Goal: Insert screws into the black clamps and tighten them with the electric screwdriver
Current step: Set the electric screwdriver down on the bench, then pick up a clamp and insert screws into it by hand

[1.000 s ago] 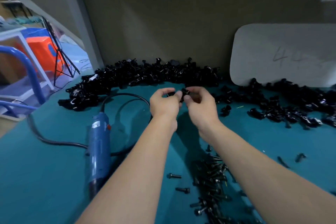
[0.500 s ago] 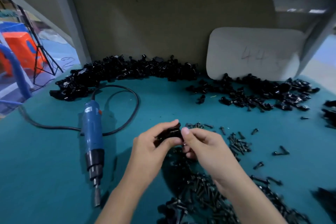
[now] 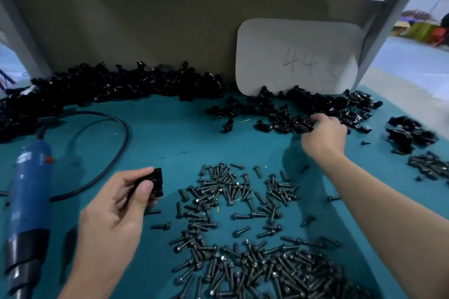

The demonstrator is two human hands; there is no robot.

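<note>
Half a second ago both hands were together on one clamp near the middle of the bench; now my right hand (image 3: 324, 135) has gone out to the loose heap of black clamps (image 3: 291, 119) below the white board (image 3: 297, 56), while my left hand (image 3: 116, 204) stays back near me, thumb and fingers pinched on a single black clamp (image 3: 155, 182). The right hand's fingers are curled down into the heap and touch it, but I cannot tell whether they have closed on a piece. The clamp in my left hand looks like a small, hard moulded part: light, stiff, with glossy faces that could slip, so I judge a pinch across its flat sides, leaving the screw hole clear, is the right hold. The screws (image 3: 243, 201) lie scattered on the teal bench (image 3: 170, 141) between my forearms, with a thicker pile nearer me; they are small and dark, likely to roll, and best picked up by the shank just under the head. The blue electric screwdriver (image 3: 29, 201) lies untouched at the left, tip towards me, its cord (image 3: 116, 143) looping behind it; it looks the heaviest thing here, and I would grip it round the barrel.
</note>
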